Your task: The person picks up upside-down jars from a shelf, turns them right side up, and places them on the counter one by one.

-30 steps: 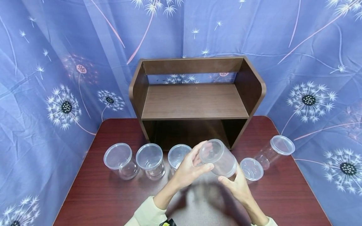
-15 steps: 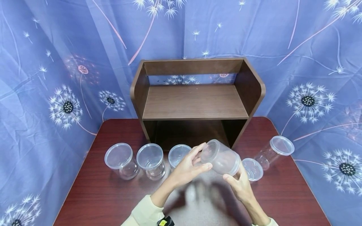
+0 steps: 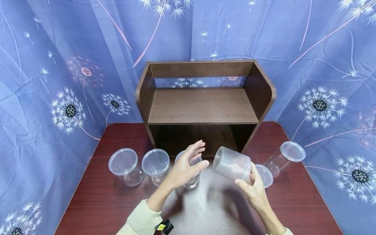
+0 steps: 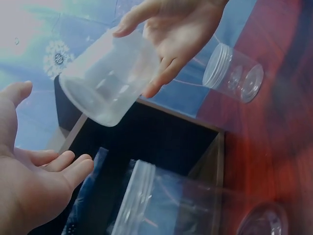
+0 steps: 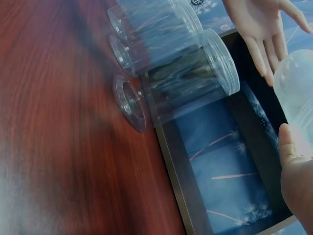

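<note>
**Frosted jar in my right hand, left hand free**

I have the frosted jar [image 3: 232, 163] off the table [image 3: 97, 202], just right of centre in the head view, lying tilted on its side with its base pointing toward the middle of the frame. My right hand [image 3: 255, 189] carries it alone: thumb on the near side, fingers wrapped round behind at the rim end, as the left wrist view [image 4: 110, 78] also shows. That grip sits close to one end, so I judge the jar could pivot or slip; I would keep the fingers firm on the wall and bring the jar upright before moving it anywhere near the wooden shelf [image 3: 202, 104] at upper centre.

My left hand [image 3: 185, 164] is spread, fingers straight and slightly apart, holding nothing. It hangs just left of the jar, apart from it, over a clear jar [image 3: 189, 169] standing at centre. To steady things I would use this hand as a support under the base.

Two more clear jars [image 3: 141, 166] stand in the row at left; a lidded jar [image 3: 283, 156] lies at right, and another [image 3: 262, 176] sits just behind my right hand.
</note>
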{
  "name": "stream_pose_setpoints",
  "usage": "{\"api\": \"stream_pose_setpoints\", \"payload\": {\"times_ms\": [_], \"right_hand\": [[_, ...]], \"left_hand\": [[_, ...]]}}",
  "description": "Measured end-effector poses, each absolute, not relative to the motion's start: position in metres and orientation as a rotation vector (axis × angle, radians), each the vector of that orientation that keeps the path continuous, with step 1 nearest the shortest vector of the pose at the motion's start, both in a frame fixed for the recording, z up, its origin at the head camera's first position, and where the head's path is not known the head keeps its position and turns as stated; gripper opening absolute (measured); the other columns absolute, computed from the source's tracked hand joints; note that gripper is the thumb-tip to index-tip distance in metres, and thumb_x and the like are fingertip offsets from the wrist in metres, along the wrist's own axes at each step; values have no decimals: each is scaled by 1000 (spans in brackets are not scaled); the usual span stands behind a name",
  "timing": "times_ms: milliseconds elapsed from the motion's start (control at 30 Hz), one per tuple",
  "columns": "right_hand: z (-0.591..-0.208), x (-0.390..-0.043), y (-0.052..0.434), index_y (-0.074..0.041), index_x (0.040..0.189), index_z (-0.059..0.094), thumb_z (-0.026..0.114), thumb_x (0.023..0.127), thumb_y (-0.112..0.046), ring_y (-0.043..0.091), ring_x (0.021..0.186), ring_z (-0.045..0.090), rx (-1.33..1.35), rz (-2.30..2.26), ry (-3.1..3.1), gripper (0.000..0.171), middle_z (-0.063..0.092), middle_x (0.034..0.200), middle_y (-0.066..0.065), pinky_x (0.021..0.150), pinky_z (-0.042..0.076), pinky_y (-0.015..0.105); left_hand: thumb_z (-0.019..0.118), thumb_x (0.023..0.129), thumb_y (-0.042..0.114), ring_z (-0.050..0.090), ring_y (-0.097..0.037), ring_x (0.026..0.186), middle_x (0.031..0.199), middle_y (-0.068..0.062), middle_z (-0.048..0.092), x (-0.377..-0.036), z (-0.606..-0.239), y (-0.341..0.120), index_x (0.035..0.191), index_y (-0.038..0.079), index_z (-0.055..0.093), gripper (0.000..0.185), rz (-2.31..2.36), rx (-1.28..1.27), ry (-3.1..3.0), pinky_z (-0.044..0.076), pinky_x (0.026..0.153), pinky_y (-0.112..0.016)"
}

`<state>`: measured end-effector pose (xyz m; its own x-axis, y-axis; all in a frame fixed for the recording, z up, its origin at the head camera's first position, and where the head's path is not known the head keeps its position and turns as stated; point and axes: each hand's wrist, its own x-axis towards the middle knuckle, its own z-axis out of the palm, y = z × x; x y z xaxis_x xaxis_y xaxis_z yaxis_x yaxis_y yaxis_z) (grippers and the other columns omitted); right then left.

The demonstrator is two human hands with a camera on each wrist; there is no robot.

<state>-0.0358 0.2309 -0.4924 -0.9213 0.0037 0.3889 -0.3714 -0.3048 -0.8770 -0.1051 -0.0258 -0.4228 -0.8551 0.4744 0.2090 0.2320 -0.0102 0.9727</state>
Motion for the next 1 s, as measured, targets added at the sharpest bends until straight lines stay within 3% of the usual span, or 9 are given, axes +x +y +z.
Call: {"api": "stream_pose_setpoints", "payload": {"times_ms": [167,333,533,733,867,1000], "right_hand": [[-490,-35,240,-3,150,41,52,81,29,16,116,65,467,2290,-1699,77,64,129,10,96,54,26],[-487,-34,249,-1,152,40,52,80,29,13,109,66,445,2261,-1681,79,65,127,11,88,55,22],[-485,-33,259,-1,153,41,55,80,28,16,114,66,403,2221,-1699,79,62,132,11,93,55,25],[-482,-30,270,-6,155,41,56,82,26,11,109,66,288,2096,-1872,81,63,131,3,89,56,22],[-480,-30,276,-6,155,41,57,83,25,8,114,63,245,2035,-1922,81,62,134,-2,94,51,18],[-479,-32,281,-4,156,39,54,83,28,9,124,59,312,2069,-1867,80,57,142,0,102,46,18]], "left_hand": [[72,95,6,49,-35,140,154,-12,47,-108,-417,-36,156,1,40,69,2010,762,2122,42,113,-43],[70,94,1,49,-36,139,153,-15,48,-111,-409,-46,156,0,38,70,2041,780,2161,43,113,-44],[70,95,2,50,-35,139,153,-13,48,-115,-398,-62,158,4,39,70,2063,778,2231,44,112,-41],[68,95,-3,53,-35,135,151,-19,50,-121,-385,-78,154,-3,42,64,2156,742,2306,48,107,-38],[64,96,-8,55,-35,133,149,-27,49,-126,-373,-90,151,-9,42,60,2255,682,2328,50,105,-33],[63,97,-6,56,-30,132,148,-25,52,-127,-357,-102,152,-4,44,58,2303,632,2356,50,104,-30]]}}
